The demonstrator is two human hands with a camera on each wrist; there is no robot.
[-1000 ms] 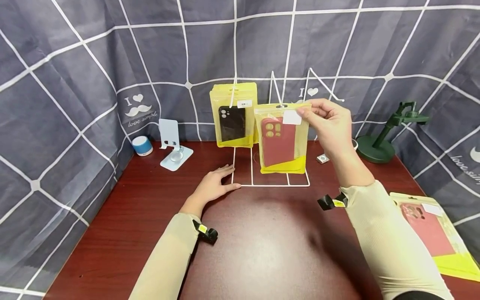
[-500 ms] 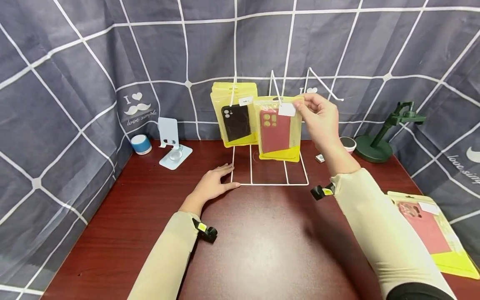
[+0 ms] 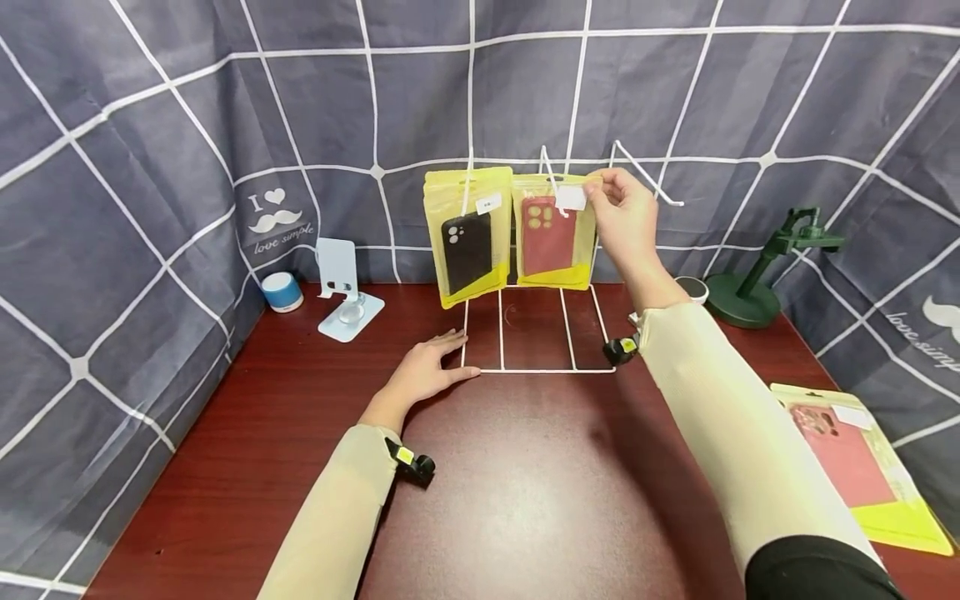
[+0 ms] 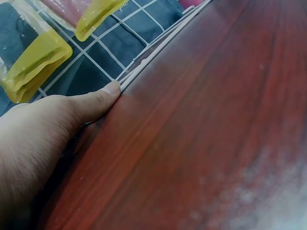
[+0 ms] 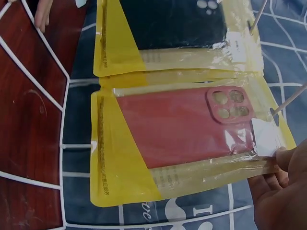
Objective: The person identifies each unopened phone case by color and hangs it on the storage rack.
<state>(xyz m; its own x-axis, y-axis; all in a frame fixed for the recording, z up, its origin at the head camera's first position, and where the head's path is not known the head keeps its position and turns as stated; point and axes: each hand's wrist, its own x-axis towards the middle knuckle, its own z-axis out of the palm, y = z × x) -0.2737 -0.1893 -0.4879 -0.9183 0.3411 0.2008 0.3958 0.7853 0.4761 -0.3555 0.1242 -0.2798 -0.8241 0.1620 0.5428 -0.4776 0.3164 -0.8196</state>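
My right hand (image 3: 628, 217) pinches the upper right corner of a clear-and-yellow pouch with a red phone case (image 3: 550, 237) inside. The pouch hangs upright on the middle hook of a white wire rack (image 3: 551, 371); in the right wrist view that hook (image 5: 290, 99) passes through its hole. Left of it, pouches with a black phone case (image 3: 467, 250) in front hang from another hook. My left hand (image 3: 422, 369) rests at the rack's front left corner, fingers extended along the side wire. Its thumb (image 4: 103, 98) lies on the front wire in the left wrist view.
A third rack hook (image 3: 648, 173) at the right bears nothing. Another pouch with a red case (image 3: 843, 458) lies on the table at the right. Behind stand a green stand (image 3: 757, 283) and a white-topped round object (image 3: 692, 289). At the left are a phone stand (image 3: 345, 292) and a blue cylinder (image 3: 282, 292).
My right hand has moved back and left, sliding the red-case pouch along the middle hook toward the rack's rear. The black-case pouch has swung slightly. The left hand has stayed put.
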